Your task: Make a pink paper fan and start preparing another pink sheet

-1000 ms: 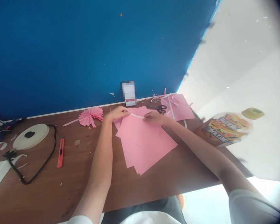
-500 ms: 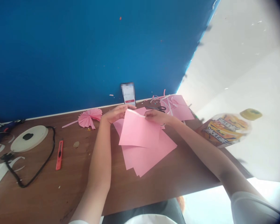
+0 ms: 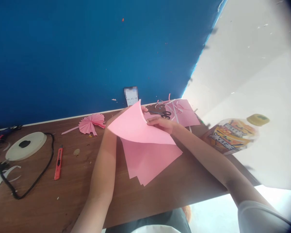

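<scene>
A pink sheet of paper is lifted and bowed, with a narrow folded strip along its far edge. My right hand pinches that edge between thumb and fingers. Most of my left hand is hidden behind the raised sheet; its fingertips show at the folded edge, gripping it from behind. Under the lifted sheet, more pink sheets lie overlapped on the brown table. Just beyond my right hand are black-handled scissors.
A pink pleated paper fan and a red box cutter lie to the left. Further left are a white disc and a black cable. A phone leans on the blue wall. Paper strips and a drink bottle are at right.
The held sheet has tilted and curved upward, its left corner now over my left wrist. My left hand has gone behind the sheet; my right hand keeps pinching the edge.
</scene>
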A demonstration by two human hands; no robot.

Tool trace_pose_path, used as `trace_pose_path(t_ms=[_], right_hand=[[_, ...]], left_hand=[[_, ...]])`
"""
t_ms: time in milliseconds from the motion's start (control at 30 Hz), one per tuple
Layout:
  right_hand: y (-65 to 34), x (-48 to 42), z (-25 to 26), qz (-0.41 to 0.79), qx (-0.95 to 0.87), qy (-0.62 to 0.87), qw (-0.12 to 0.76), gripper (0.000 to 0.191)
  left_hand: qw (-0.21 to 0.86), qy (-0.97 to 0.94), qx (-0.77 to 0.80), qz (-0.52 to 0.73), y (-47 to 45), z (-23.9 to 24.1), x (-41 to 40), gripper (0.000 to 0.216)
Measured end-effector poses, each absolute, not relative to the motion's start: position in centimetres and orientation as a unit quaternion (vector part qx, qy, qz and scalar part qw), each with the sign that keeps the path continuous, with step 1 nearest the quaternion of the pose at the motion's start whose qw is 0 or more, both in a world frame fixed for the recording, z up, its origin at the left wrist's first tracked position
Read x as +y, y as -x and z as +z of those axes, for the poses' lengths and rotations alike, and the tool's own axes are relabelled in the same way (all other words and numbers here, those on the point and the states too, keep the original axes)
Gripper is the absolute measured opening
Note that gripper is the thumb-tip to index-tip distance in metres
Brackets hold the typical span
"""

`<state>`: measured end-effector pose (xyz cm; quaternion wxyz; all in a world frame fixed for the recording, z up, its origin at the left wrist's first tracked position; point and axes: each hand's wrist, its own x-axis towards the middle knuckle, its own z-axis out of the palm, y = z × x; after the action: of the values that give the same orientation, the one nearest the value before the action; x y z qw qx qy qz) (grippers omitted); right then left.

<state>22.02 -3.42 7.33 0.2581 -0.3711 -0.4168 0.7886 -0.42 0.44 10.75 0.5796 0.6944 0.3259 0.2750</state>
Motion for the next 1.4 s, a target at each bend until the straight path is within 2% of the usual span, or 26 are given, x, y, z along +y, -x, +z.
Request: trace_pose_path(t_ms=[200,300,400,467,533,600,667,767,1133,1233,1400], right_hand=[[-20.2,-5.0,7.3,0.773,-0.482,0.330,0.246,0.014],[-19.7,-5.4,7.4,0.683,-0.590,0.360,0.237,0.019],[-20.9,-4.2,6.9,0.493,-0.699,0.469,0.223,0.016],[-22.7,-2.8,6.3,0.283,-0.718,0.587,0.244,0.019],[-24.8,-1.5,5.4,0.103,-0.692,0.677,0.230,0.029],[-26.6,-0.5,4.5,0.023,-0.675,0.715,0.179,0.033],[-27.7,-0.1,3.7,0.006,-0.677,0.724,0.134,0.034],[-27.9,0.1,3.1,-0.013,-0.689,0.715,0.121,0.037],[-27.2,0.4,2.6,-0.051,-0.746,0.658,0.089,0.040],[-27.1,0.5,2.6,-0.036,-0.734,0.666,0.132,0.040],[-27.0,1.4,2.6,0.085,-0.715,0.627,0.297,0.038]], left_hand=[[0.600,-0.679,0.267,0.329,0.5,11.3,0.1,0.052],[0.610,-0.654,0.267,0.360,0.2,12.0,0.8,0.047],[0.602,-0.638,0.294,0.379,-0.1,12.5,0.8,0.038],[0.584,-0.643,0.319,0.380,-0.3,12.2,0.6,0.034],[0.566,-0.658,0.358,0.343,-0.7,11.4,0.6,0.037],[0.539,-0.689,0.398,0.278,-1.2,10.2,0.9,0.038],[0.495,-0.728,0.415,0.230,-1.8,8.9,1.3,0.035],[0.483,-0.759,0.394,0.192,-2.6,7.3,1.8,0.031],[0.478,-0.750,0.416,0.188,-3.3,5.0,2.0,0.023],[0.471,-0.737,0.428,0.229,-3.6,4.2,2.1,0.026],[0.475,-0.701,0.423,0.321,-4.0,2.1,3.2,0.034]])
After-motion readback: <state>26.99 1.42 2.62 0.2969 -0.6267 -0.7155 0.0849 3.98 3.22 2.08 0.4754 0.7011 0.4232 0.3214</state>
